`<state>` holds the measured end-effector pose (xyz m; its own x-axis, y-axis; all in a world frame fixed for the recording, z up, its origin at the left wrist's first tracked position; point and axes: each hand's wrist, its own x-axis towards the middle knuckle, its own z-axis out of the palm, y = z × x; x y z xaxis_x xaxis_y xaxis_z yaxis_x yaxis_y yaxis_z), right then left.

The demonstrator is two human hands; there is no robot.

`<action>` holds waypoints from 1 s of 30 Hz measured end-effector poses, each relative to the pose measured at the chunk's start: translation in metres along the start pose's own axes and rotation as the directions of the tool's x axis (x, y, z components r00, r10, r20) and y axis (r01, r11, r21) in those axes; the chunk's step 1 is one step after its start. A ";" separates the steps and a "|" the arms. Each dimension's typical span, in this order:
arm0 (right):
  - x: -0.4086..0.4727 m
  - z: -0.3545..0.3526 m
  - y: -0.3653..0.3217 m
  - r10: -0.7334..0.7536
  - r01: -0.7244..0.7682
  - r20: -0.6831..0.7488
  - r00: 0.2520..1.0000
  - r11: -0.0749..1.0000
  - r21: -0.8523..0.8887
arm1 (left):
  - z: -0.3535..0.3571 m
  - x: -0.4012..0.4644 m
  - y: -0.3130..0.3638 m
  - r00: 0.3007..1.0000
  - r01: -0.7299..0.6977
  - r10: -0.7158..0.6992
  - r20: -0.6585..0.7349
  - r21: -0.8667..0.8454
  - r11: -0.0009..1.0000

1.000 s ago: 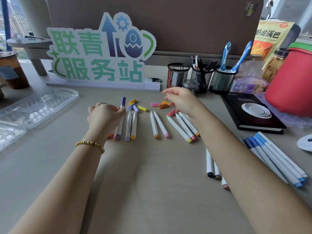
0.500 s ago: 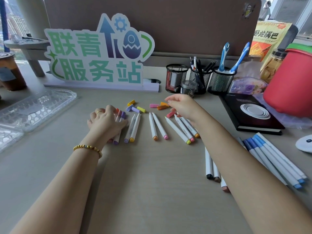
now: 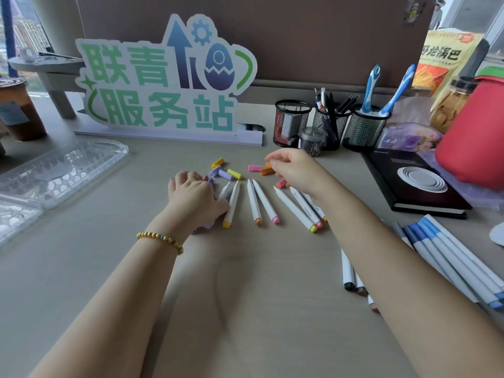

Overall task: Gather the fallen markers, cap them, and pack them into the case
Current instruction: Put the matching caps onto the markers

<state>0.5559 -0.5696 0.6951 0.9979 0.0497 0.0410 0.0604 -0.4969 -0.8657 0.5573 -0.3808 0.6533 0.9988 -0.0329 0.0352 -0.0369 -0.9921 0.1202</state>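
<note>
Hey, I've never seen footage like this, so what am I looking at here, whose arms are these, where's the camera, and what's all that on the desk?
No machine here: a person's two bare arms, filmed by a camera worn on their head, looking down at a desk. White markers lie in a row, loose coloured caps behind them. The left hand rests curled on the purple markers; whether it grips them I cannot tell. The right hand reaches over an orange cap, fingers bent. A clear plastic case waits open at left; blue markers lie at right.

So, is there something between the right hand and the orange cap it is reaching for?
Nothing visible. The right hand is directly over the orange cap, its fingers curled just above it. Only the pink cap lies beside it, to the left.
</note>
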 end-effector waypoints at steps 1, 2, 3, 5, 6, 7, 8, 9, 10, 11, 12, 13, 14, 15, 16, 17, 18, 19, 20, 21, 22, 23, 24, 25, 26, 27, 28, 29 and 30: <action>0.002 0.002 0.000 -0.011 0.011 0.006 1.000 1.000 -0.011 | -0.001 0.000 0.000 1.000 0.000 0.000 -0.011 -0.031 1.000; 0.004 0.005 0.000 -0.019 0.019 0.014 1.000 0.999 -0.025 | -0.003 0.001 -0.002 1.000 0.007 -0.009 -0.019 -0.083 0.997; 0.008 0.008 0.000 -0.026 0.027 0.023 0.999 0.999 -0.048 | -0.005 0.002 -0.004 0.999 0.022 -0.028 -0.034 -0.149 0.989; 0.017 0.016 0.001 -0.036 0.039 0.025 0.999 0.992 -0.118 | -0.015 0.001 -0.008 0.992 0.072 -0.101 -0.070 -0.332 0.940; 0.024 0.020 0.001 -0.045 0.047 0.014 0.999 0.982 -0.185 | -0.019 0.002 -0.010 0.986 0.101 -0.149 -0.072 -0.454 0.885; 0.030 0.025 0.001 -0.052 0.051 0.004 0.999 0.959 -0.279 | -0.023 0.002 -0.012 0.979 0.114 -0.189 -0.072 -0.574 0.811; 0.036 0.030 0.000 -0.060 0.055 -0.002 0.998 0.923 -0.381 | -0.027 0.001 -0.014 0.971 0.119 -0.226 -0.071 -0.678 0.725; 0.040 0.035 -0.001 -0.070 0.063 0.003 0.998 0.882 -0.467 | -0.030 -0.001 -0.015 0.965 0.111 -0.252 -0.071 -0.762 0.638; 0.043 0.040 -0.004 -0.082 0.082 0.024 0.996 0.843 -0.532 | -0.032 -0.003 -0.017 0.963 0.101 -0.264 -0.063 -0.820 0.564; 0.045 0.045 -0.007 -0.098 0.110 0.052 0.994 0.807 -0.581 | -0.032 -0.004 -0.017 0.960 0.096 -0.273 -0.056 -0.853 0.513; 0.047 0.050 -0.009 -0.115 0.139 0.079 0.990 0.775 -0.616 | -0.032 -0.004 -0.019 0.959 0.093 -0.279 -0.050 -0.874 0.478; 0.049 0.056 -0.011 -0.132 0.167 0.103 0.986 0.750 -0.640 | -0.032 -0.004 -0.020 0.958 0.088 -0.284 -0.041 -0.899 0.428; 0.051 0.061 -0.011 -0.147 0.189 0.118 0.982 0.731 -0.656 | -0.031 -0.002 -0.021 0.956 0.087 -0.293 -0.021 -0.933 0.349; 0.053 0.066 -0.011 -0.159 0.203 0.127 0.979 0.714 -0.671 | -0.031 -0.002 -0.022 0.953 0.098 -0.302 0.022 -0.965 0.241; 0.054 0.071 -0.010 -0.168 0.211 0.129 0.977 0.693 -0.689 | -0.031 -0.002 -0.023 0.953 0.111 -0.296 0.070 -0.986 0.123; 0.056 0.076 -0.009 -0.173 0.212 0.129 0.977 0.663 -0.718 | -0.031 -0.002 -0.023 0.955 0.120 -0.275 0.110 -0.993 0.021; 0.058 0.079 -0.008 -0.177 0.209 0.125 0.976 0.626 -0.751 | -0.031 -0.003 -0.022 0.960 0.128 -0.247 0.134 -0.991 -0.039; 0.058 0.082 -0.007 -0.178 0.204 0.119 0.977 0.595 -0.778 | -0.031 -0.005 -0.021 0.965 0.133 -0.219 0.147 -0.988 -0.077; 0.059 0.084 -0.006 -0.179 0.195 0.111 0.978 0.578 -0.792 | -0.030 -0.005 -0.021 0.968 0.134 -0.197 0.154 -0.985 -0.107; 0.060 0.085 -0.005 -0.176 0.187 0.104 0.979 0.572 -0.799 | -0.031 -0.006 -0.020 0.970 0.137 -0.185 0.160 -0.982 -0.130; 0.060 0.085 -0.006 -0.169 0.183 0.104 0.980 0.568 -0.803 | -0.031 -0.005 -0.021 0.970 0.136 -0.181 0.161 -0.981 -0.141; 0.059 0.084 -0.006 -0.167 0.186 0.110 0.980 0.560 -0.807 | -0.031 -0.005 -0.021 0.971 0.133 -0.179 0.159 -0.980 -0.151; 0.059 0.083 -0.007 -0.164 0.187 0.114 0.980 0.559 -0.808 | -0.031 -0.005 -0.022 0.971 0.127 -0.182 0.156 -0.979 -0.159; 0.057 0.080 -0.008 -0.162 0.185 0.110 0.981 0.576 -0.796 | -0.032 -0.005 -0.023 0.970 0.125 -0.183 0.157 -0.977 -0.173; 0.054 0.075 -0.010 -0.157 0.172 0.094 0.983 0.618 -0.767 | -0.032 -0.005 -0.023 0.970 0.125 -0.186 0.159 -0.975 -0.181; 0.051 0.070 -0.011 -0.159 0.157 0.064 0.985 0.681 -0.716 | -0.032 -0.005 -0.023 0.969 0.130 -0.188 0.163 -0.975 -0.179; 0.048 0.065 -0.012 -0.153 0.137 0.030 0.988 0.760 -0.635 | -0.032 -0.006 -0.022 0.968 0.135 -0.188 0.164 -0.978 -0.156; 0.043 0.059 -0.012 -0.145 0.127 0.005 0.989 0.851 -0.510 | -0.033 -0.007 -0.020 0.970 0.141 -0.179 0.162 -0.982 -0.124; 0.038 0.053 -0.013 -0.127 0.117 -0.006 0.992 0.932 -0.343 | -0.034 -0.008 -0.017 0.975 0.145 -0.159 0.158 -0.985 -0.089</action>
<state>0.5919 -0.5159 0.6813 0.9824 0.1068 0.1534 0.1805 -0.7547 -0.6307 0.5486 -0.3598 0.6850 0.9842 0.1070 -0.1412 0.1173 0.2035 0.9720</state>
